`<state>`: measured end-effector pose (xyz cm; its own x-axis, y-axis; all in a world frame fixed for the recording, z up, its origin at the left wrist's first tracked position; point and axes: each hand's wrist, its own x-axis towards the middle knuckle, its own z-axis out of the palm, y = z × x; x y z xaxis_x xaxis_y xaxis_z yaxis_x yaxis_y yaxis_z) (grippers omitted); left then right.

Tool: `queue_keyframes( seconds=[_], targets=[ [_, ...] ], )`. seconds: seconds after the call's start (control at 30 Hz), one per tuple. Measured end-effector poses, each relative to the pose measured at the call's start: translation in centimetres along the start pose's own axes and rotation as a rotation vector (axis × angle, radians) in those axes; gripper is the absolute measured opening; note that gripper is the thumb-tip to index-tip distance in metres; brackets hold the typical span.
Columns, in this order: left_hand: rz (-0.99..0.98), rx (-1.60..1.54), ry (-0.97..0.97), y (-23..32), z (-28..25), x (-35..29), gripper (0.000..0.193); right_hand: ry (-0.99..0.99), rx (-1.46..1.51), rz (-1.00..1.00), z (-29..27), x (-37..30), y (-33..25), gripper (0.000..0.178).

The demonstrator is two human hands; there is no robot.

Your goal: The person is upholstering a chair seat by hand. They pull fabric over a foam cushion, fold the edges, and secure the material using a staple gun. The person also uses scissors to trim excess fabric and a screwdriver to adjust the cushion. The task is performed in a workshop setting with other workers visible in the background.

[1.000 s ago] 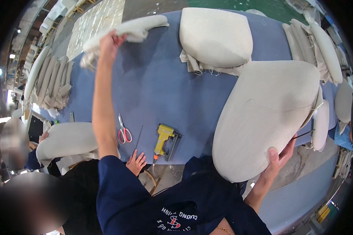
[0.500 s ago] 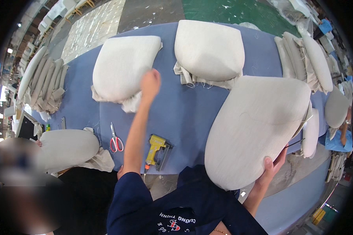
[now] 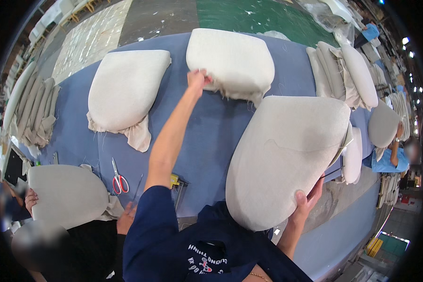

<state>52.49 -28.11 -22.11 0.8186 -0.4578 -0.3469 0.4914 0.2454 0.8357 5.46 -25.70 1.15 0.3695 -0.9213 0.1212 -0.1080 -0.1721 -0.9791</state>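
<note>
My right hand (image 3: 308, 202) grips the lower right edge of a large beige fabric-covered seat cushion (image 3: 286, 150), which stands tilted against my body. A thin dark rod (image 3: 332, 172) sticks out beside those fingers; its kind cannot be made out. My left arm reaches forward, and my left hand (image 3: 199, 81) is closed at the near left corner of another pale seat cushion (image 3: 230, 58) lying on the blue table. Loose frayed fabric hangs along that cushion's near edge. To the left lies a similar cushion (image 3: 127, 87) with a fabric flap spread out.
Red-handled scissors (image 3: 121, 182) and a partly hidden yellow staple gun (image 3: 175, 181) lie on the blue table (image 3: 183, 136). At left a co-worker in black holds a cushion (image 3: 68, 192). Cushion stacks stand at the left (image 3: 37, 108) and right (image 3: 343, 70). Another person in blue (image 3: 390, 160) is at far right.
My left hand has moved from beside the left cushion to the near corner of the far middle one. The view has shifted. My right hand keeps its hold on the large cushion.
</note>
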Motion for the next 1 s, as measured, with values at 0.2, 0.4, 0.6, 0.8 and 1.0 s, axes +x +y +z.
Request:
queue_keyframes(
  seconds=[0.2, 0.4, 0.6, 0.8, 1.0],
  targets=[
    [0.331, 0.239, -0.406, 18.0, 11.1, -1.4, 0.023, -0.005, -0.006, 0.015, 0.4, -0.2, -0.7, 0.108],
    [0.624, 0.588, -0.366, 18.8, 12.7, 1.6, 0.024, -0.024, 0.000, -0.010, -0.1, -0.2, 0.0, 0.107],
    [0.436, 0.790, -0.248, 3.9, 2.5, -6.4, 0.023, 0.036, 0.064, -0.006, -1.1, -0.9, 0.7, 0.111],
    [0.264, 0.877, 0.144, -9.1, -6.7, -17.5, 0.019, 0.150, 0.041, -0.078, 0.2, -1.0, 2.1, 0.081],
    [0.396, 0.396, -0.785, 2.1, 1.2, -36.6, 0.050, 0.122, 0.261, -0.026, 1.4, -2.2, 0.3, 0.068]
  ],
)
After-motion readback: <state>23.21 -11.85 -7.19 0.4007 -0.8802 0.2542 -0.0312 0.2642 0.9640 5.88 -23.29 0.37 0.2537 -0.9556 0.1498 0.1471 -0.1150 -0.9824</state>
